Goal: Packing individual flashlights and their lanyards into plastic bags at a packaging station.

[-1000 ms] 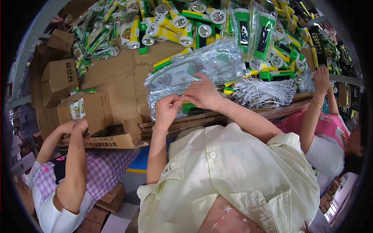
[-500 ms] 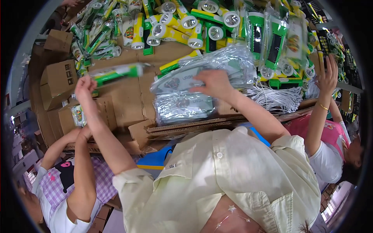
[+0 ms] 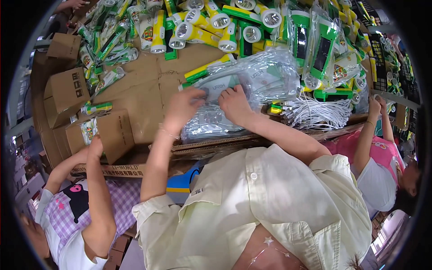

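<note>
A pile of clear printed plastic bags [image 3: 274, 67] lies before me, with a second stack of clear bags [image 3: 209, 125] below it. My right hand [image 3: 236, 107] is closed on the edge of a plastic bag at the top of the pile. Close to its left, my left hand [image 3: 183, 109] has its fingers bent at the same bags; they are slightly blurred, and whether they grip a bag cannot be made out. Just beyond the bags rests a yellow and green flashlight [image 3: 209, 67]. A bagged flashlight [image 3: 110, 80] lies on the cardboard at the left.
Loose flashlights [image 3: 198, 31] heap up at the back, bagged ones [image 3: 114, 42] at the back left. White cables [image 3: 317, 112] lie to the right. Cardboard boxes [image 3: 67, 92] stand left, where a co-worker's hand [image 3: 95, 146] reaches into an open box [image 3: 119, 132]. Another co-worker's hands [image 3: 377, 105] are at the right.
My left hand has let go of the bagged flashlight at the left and come across to the bags. My right hand has closed on a bag. The left co-worker's hand has shifted at the box.
</note>
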Available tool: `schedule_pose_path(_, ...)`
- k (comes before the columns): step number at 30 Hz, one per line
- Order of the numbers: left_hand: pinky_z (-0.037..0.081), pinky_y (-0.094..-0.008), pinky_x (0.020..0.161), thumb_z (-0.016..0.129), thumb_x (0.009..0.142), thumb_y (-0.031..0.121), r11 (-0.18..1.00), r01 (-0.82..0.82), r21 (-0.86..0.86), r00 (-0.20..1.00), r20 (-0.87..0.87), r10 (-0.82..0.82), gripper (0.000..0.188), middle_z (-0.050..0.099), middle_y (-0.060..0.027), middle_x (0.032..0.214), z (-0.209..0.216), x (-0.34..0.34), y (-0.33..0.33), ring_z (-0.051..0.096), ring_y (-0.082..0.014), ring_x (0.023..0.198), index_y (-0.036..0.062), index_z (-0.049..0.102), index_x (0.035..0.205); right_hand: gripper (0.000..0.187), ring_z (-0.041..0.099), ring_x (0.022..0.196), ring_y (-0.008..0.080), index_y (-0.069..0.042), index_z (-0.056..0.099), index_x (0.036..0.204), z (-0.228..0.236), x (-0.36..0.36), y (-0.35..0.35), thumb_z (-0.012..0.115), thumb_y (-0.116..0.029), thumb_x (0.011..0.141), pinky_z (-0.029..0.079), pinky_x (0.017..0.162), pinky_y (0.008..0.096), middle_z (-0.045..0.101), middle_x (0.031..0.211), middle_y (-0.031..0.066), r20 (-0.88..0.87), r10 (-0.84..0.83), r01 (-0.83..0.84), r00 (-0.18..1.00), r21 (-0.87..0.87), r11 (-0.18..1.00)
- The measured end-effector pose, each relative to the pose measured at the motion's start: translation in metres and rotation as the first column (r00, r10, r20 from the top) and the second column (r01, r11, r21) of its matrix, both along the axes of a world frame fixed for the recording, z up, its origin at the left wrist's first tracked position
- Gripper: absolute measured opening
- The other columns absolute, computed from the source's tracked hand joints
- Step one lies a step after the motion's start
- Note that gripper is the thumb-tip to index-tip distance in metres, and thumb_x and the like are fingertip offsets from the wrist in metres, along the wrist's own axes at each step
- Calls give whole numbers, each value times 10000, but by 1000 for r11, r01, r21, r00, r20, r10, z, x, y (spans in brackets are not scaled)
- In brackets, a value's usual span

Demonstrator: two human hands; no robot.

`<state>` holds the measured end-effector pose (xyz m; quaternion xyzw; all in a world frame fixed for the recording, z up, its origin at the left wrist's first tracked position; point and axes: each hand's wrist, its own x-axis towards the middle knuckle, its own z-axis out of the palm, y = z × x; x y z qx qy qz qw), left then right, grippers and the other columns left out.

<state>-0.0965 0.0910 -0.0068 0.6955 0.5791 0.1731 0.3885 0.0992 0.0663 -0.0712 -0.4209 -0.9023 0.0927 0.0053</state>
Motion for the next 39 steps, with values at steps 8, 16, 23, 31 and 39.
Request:
schedule_pose_path(8,474,-412,656,679,734,165,969,247,-19,953,-179,-246,231,633,-164,800,-50,38,-35,594,-361,725,59,650,937,99,578,765,203,-100,606,793,4,20,-4,598,-103,695,407,800,368,590,767,31,-441,168,-111,882,152,982)
schedule_pose_path(16,457,-352,573,689,772,170,995,12,97,997,72,-19,161,624,-162,711,14,64,-38,590,-288,620,50,663,875,90,590,693,199,-149,645,788,66,58,13,692,-177,717,460,659,335,592,781,-12,-656,79,-2,750,116,993)
schedule_pose_path(23,456,-235,551,689,788,90,998,-40,39,975,219,30,106,669,-93,684,19,71,-68,580,-80,580,-5,680,833,73,589,685,217,-160,647,792,84,79,-11,672,-200,737,467,572,358,563,754,-11,-653,76,-126,753,-29,992)
schedule_pose_path(31,485,-300,570,692,797,209,989,65,135,967,-252,-29,194,674,-111,717,47,47,-85,643,-230,612,22,684,847,142,591,660,238,-136,659,836,82,110,-22,633,-99,701,466,531,356,528,741,29,-381,138,-150,914,-3,989)
schedule_pose_path(39,486,-368,605,651,821,315,912,14,410,989,-142,49,249,655,-105,724,42,67,-84,620,-304,662,71,680,780,179,572,850,222,-55,560,770,115,80,-18,640,-94,615,506,601,341,517,869,67,-292,311,-297,905,92,950)
